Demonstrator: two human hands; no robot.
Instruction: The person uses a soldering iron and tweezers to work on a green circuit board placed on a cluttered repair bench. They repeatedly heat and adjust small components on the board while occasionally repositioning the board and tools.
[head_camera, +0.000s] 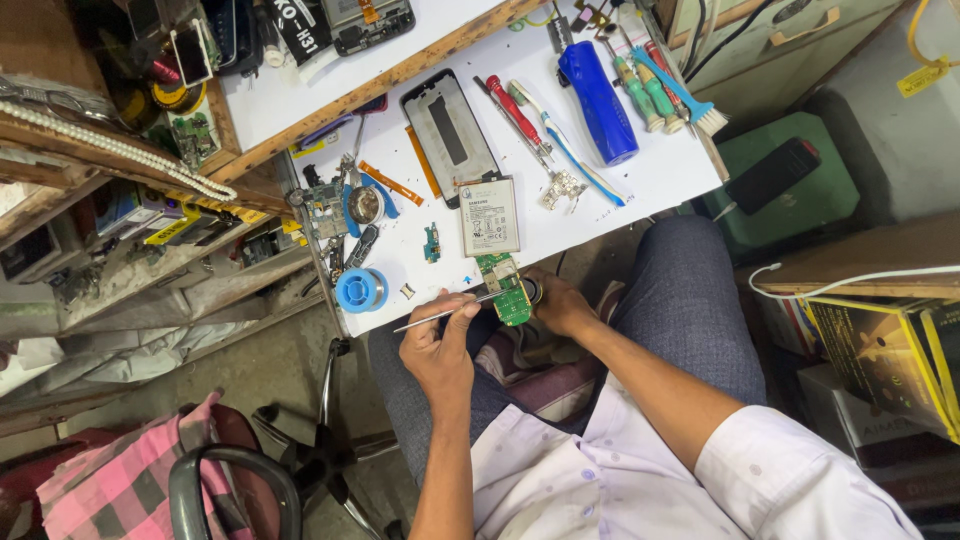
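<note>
Sitting at the near edge of a white worktop (650, 175), the person works on a green circuit board (512, 296) held just off that edge, over the lap. Far left on the worktop, near its left edge, lie a small board with a metal disc (364, 204) and, closer to the near-left corner, a blue solder spool (360, 290). Beside the spool, a tiny blue-green part (431, 243) rests alone. The left hand (437, 350) is closed around thin metal tweezers (450, 311), fingers pinched together on the shaft, whose tip reaches right to touch the circuit board. Above the board, on the worktop near its near edge, lies a pale grey battery (490, 216), and beyond it a black phone frame (449, 135) with two orange strips just beside it. The right hand (562, 303) grips the circuit board's right side, fingers clamped on it; a small dark round piece shows at the fingertips, too small to tell what it is. Further right, toward the far edge, lie a red-handled screwdriver (516, 112), a white and blue toothbrush (566, 146), a blue cylinder (597, 88), green-handled screwdrivers (646, 92) and a blue brush (690, 100) at the far-right corner. Right of the worktop, a black phone (772, 175) lies on a green box (815, 205).
</note>
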